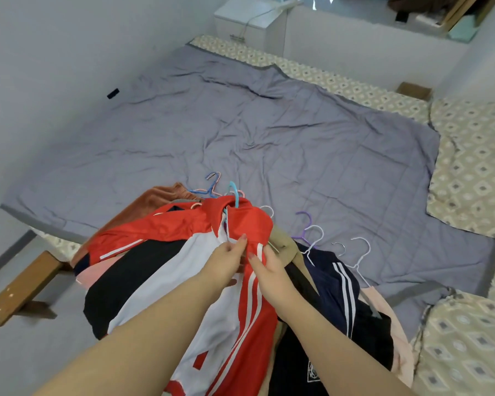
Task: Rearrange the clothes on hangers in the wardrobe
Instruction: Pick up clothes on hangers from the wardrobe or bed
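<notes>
A pile of clothes on hangers lies on the near edge of the bed. On top is a red, white and black track jacket [240,224] on a light blue hanger [234,192]. My left hand [226,260] pinches the jacket's front by the zipper. My right hand [266,262] grips the red fabric with white stripes right beside it. Under the jacket lie a brown velvety garment [152,200], a tan piece [282,241] and navy shorts with white stripes [336,284]. Purple [305,227] and white hangers [355,252] stick out to the right.
A grey quilt [240,132] covers the bed over a patterned mattress sheet [469,178]. A wooden bed leg [26,287] juts out at lower left over the grey floor. A white box with a cable [249,18] stands at the back by the wall.
</notes>
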Available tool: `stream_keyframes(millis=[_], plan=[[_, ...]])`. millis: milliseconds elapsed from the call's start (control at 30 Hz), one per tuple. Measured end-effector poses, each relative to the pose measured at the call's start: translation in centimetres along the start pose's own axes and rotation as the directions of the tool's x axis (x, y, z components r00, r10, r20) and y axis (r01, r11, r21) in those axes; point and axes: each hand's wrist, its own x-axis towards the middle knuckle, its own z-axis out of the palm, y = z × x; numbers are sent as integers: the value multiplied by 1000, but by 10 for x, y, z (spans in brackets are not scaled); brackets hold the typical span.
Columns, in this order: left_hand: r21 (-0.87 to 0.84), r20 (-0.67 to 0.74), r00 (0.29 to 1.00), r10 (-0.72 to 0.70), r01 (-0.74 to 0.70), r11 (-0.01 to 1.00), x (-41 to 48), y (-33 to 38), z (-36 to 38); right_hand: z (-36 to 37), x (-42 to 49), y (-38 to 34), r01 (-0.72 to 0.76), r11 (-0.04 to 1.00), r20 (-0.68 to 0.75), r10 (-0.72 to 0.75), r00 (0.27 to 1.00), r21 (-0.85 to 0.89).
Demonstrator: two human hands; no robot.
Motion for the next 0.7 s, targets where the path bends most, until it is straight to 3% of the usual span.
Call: stream_keyframes(millis=[67, 267, 433, 567, 700], plan=[[-78, 2, 997, -83, 83, 994, -9, -2, -10, 14, -13, -5, 35, 998, 67, -32, 997, -48], [-89, -36, 998, -59, 55, 995, -41, -27, -56, 60, -50, -8, -36, 998, 301, 18, 953, 54], [-122, -51, 996, -66, 60, 991, -61, -62, -103, 102, -71, 0, -10, 999, 412, 23, 911, -34], [-111, -146, 989, -13, -3, 994, -77, -89, -132, 123, -79, 5, -68, 996, 172, 78, 982, -63], [-85, -145, 989, 39, -51, 995, -94, -112, -156, 115, -78, 19, -58, 959, -75, 39, 996, -278]])
